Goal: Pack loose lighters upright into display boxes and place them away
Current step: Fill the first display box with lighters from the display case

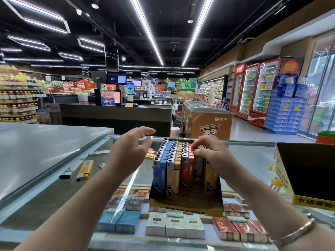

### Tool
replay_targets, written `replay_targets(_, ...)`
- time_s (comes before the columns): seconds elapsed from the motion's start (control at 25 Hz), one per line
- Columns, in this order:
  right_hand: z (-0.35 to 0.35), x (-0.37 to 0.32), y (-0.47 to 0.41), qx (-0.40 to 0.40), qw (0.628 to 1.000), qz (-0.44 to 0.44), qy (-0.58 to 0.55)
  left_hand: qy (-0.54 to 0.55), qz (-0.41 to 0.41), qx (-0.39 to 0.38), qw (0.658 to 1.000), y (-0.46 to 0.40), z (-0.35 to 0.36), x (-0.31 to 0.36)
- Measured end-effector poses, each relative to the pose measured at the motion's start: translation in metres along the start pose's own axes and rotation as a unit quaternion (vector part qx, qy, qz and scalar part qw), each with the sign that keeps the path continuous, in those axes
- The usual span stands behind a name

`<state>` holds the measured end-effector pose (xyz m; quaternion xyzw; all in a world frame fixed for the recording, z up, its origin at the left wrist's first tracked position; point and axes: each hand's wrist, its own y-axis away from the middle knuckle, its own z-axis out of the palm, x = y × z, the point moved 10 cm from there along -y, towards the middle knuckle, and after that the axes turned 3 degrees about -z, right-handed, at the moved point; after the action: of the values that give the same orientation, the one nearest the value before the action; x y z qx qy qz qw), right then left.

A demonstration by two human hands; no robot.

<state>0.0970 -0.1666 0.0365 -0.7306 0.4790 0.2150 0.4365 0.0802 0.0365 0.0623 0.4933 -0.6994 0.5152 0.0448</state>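
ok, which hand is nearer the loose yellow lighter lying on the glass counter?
Left. The left hand hovers open just right of the yellow lighter, touching nothing. The right hand is farther off, across the display box, fingers on the lighter tops.

Supermarket: glass counter under the fingers with cigarette packs inside, checkout desk with screens beyond the fingertips, drink fridges far right, stocked shelves far left

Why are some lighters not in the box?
A yellow lighter and a white lighter lie flat on the glass counter, left of the display box where the others stand upright. They look unpacked.
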Motion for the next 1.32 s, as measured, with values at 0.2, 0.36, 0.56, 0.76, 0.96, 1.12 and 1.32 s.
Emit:
replay_targets(0.2, -0.002, -0.001, 0.002, 0.026, 0.999, 0.003, -0.031, -0.348, -0.198, -0.090, 0.912, 0.010, -0.005, -0.077)
replay_targets(0.36, 0.003, -0.008, 0.005, 0.022, 0.999, -0.007, -0.027, -0.392, -0.366, -0.148, 0.831, 0.035, -0.030, -0.127)
replay_targets(0.56, 0.005, -0.009, 0.006, 0.013, 1.000, -0.006, -0.021, -0.392, -0.345, -0.150, 0.839, 0.040, -0.029, -0.128)
replay_targets(0.76, 0.004, -0.008, 0.005, 0.017, 1.000, -0.006, -0.013, -0.389, -0.318, -0.147, 0.852, 0.036, -0.025, -0.125)
replay_targets(0.96, 0.005, -0.006, 0.005, 0.015, 0.999, -0.003, -0.029, -0.321, -0.307, -0.144, 0.885, 0.032, -0.014, -0.123)
replay_targets(1.12, 0.003, -0.005, 0.004, 0.027, 0.999, -0.007, -0.036, -0.323, -0.290, -0.134, 0.891, 0.030, -0.013, -0.120)
replay_targets(1.32, 0.004, -0.005, 0.005, 0.029, 0.999, -0.008, -0.040, -0.315, -0.272, 0.027, 0.909, 0.026, -0.056, -0.106)
